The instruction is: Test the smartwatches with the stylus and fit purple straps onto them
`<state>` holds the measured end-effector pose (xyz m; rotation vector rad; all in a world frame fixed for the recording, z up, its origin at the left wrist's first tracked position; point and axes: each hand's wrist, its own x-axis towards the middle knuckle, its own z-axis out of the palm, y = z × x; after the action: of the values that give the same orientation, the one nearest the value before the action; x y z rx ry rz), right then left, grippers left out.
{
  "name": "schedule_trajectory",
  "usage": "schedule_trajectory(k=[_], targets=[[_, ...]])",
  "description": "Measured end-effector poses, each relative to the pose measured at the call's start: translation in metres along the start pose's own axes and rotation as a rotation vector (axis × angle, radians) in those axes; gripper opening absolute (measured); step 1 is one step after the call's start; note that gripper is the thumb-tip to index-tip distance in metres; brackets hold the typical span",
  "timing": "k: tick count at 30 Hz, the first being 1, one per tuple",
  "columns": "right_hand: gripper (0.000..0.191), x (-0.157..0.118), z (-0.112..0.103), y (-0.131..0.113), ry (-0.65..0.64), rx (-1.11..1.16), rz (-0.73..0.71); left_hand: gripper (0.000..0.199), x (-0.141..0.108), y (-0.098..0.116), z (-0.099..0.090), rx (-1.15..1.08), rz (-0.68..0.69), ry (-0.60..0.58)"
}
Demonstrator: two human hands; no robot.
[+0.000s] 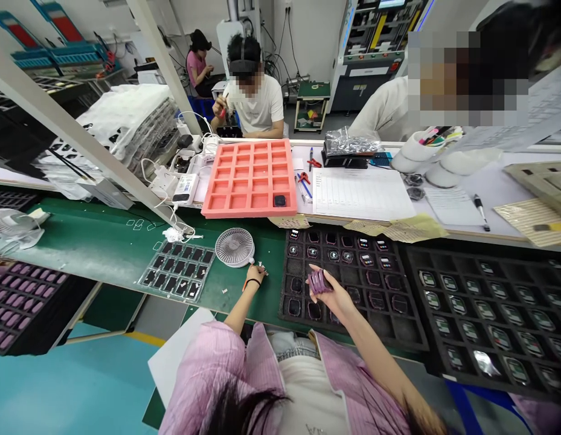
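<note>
Purple pieces (319, 281) stacked in the right hand (338, 294), above a tray of watch-like units

Several purple pieces sit side by side in the right hand, its thumb and fingers clamped round them. The hand is over the black tray (294, 266), which lies along the near edge of the green worktop (103, 241), right of its middle. Watch-like units (333, 255) occupy many of the tray's compartments, a number of them with lit faces.

Further left, the left hand (255, 275) reaches down to the worktop just beside the small fan (235, 246), near some little pale scraps (262, 266). Its fingers are bent, but one cannot tell whether they have closed on anything. A clear tray (209, 264) of black parts lies left of the fan.

The likeliest trouble is in the right hand: with so many pieces in one grasp, a loosened thumb or a tilted wrist could let an outer one slip and drop onto a lit face, perhaps scratching it. Squeezing too hard might rub the pieces together. On the left, a draught from the fan, if running, could scatter the scraps, and a careless sleeve could nudge the fan or clear tray.
</note>
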<state>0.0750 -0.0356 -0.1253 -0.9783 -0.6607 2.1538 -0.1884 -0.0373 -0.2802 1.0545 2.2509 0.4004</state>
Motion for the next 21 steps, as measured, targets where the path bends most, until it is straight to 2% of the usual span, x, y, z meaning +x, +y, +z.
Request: schedule_trajectory(k=[5, 9, 14, 18, 21], targets=[[0.039, 0.004, 0.007, -0.001, 0.015, 0.012, -0.038, 0.002, -0.004, 0.000, -0.004, -0.022, -0.008, 0.030], [0.038, 0.004, 0.007, 0.001, 0.030, 0.017, -0.045, 0.013, -0.016, 0.001, 0.000, -0.073, -0.006, 0.053], [0.037, 0.005, 0.004, 0.007, 0.039, 0.015, -0.038, 0.007, -0.022, 0.008, 0.001, -0.179, -0.038, 0.067], [0.040, 0.005, 0.005, 0.009, 0.071, 0.003, -0.091, 0.005, -0.028, 0.029, -0.008, -0.325, -0.011, 0.045], [0.044, 0.004, 0.012, 0.009, 0.112, -0.020, -0.180, 0.016, -0.050, 0.061, -0.013, -0.471, 0.081, 0.011]])
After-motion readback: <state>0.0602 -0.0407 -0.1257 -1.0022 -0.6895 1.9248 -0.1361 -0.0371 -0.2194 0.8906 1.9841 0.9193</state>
